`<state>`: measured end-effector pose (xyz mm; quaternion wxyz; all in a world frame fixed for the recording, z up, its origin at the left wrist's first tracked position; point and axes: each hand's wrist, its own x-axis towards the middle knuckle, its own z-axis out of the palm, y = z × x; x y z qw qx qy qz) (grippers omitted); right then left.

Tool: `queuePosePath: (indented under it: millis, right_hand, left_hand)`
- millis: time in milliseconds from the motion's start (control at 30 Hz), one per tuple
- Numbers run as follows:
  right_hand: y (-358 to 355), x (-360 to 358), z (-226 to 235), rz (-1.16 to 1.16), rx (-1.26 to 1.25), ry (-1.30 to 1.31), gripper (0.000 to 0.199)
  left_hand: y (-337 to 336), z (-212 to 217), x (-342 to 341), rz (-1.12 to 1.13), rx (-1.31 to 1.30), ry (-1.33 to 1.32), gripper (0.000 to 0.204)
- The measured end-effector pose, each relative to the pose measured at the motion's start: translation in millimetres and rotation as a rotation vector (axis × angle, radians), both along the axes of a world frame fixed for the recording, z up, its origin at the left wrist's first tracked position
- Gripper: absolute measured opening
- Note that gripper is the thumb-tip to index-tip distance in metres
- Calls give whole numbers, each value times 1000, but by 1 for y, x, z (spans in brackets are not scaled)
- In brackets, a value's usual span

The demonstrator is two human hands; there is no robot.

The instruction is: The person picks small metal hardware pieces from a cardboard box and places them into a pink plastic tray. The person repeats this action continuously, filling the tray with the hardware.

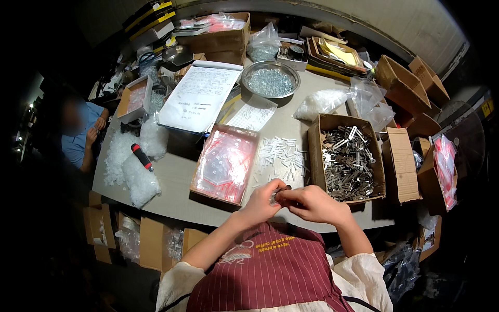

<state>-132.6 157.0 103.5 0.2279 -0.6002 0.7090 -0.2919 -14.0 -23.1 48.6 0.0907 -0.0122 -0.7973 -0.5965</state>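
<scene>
My left hand (264,202) and my right hand (314,204) meet in front of my apron, at the table's near edge. Both are closed, fingertips together, around something small. A dark bit and a shiny, clear-looking bit show between the fingers; the rest is hidden. Just beyond them lie many short white strips (283,154), loose on the tabletop. To the left stands an open carton of clear plastic bags with red edges (224,165). On the right, an open cardboard box (315,156) holds a heap of small metal pieces (351,164).
A steel bowl (294,78) of small glittering parts stands farther back, beside a written sheet (200,99). Bags of clear bits (141,179) and a red-black screwdriver handle (141,157) lie left. Cartons (401,166) crowd the right. Another person (83,130) sits at far left.
</scene>
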Motion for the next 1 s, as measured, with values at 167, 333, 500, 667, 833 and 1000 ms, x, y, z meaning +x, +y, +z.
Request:
queuePosePath:
  millis: [167, 333, 500, 667, 833, 1000]
  right_hand:
    - [-5, 4, 20, -104, -143, 125, 26]
    - [-8, 1, 48, -213, -147, 159, 22]
    - [-13, 2, 53, -163, -242, 217, 20]
    - [-15, -10, 64, -171, -350, 207, 16]
    - [-16, -11, 58, -397, -135, -283, 13]
    - [-24, -17, 42, -413, -252, -664, 17]
  left_hand:
    - [-7, 2, -4, -70, 174, -28, 31]
    - [-14, 9, -6, -3, 143, -23, 36]
    - [-13, 22, -1, -28, 231, -78, 31]
    - [-16, 18, 3, -70, 331, -120, 30]
    - [-21, 34, 2, -27, 354, -64, 26]
    - [-32, 69, -9, -7, 666, -161, 22]
